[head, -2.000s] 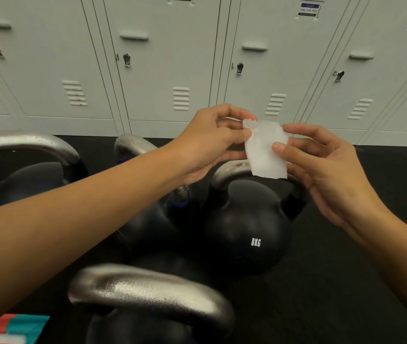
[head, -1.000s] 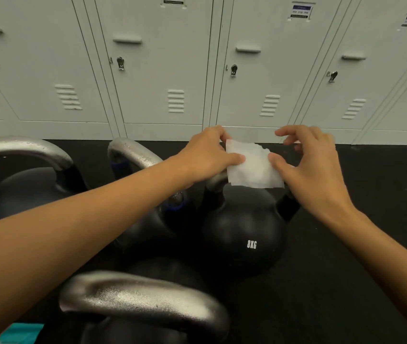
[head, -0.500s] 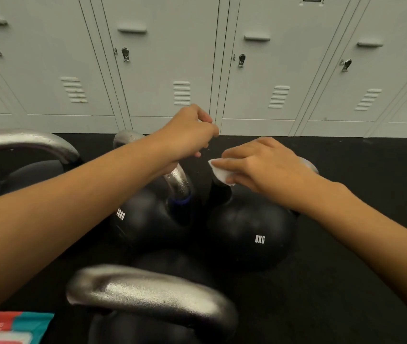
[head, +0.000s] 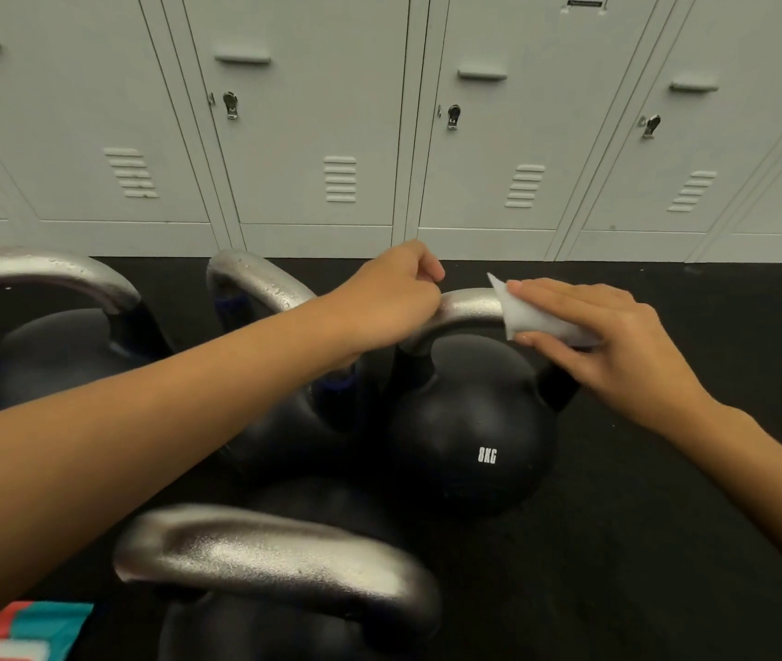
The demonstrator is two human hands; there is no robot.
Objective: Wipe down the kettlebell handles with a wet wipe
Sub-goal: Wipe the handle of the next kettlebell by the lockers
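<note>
Now right hand (head: 618, 336) pinching white wipe (head: 529, 319) on silvery handle (head: 470, 305); left hand (head: 386, 302) curled, empty

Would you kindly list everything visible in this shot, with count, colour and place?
kettlebells: four, black with silver handles, clustered on floor; one marked 8KG
wet wipe: one, white, wrapped over the 8KG handle
wipe packet: one, red and teal, bottom left corner
lockers: row, pale grey, along the back
floor: black
left hand: curled at the handle's left end; its grip is hidden
right hand: pressing the wipe onto the handle
</note>
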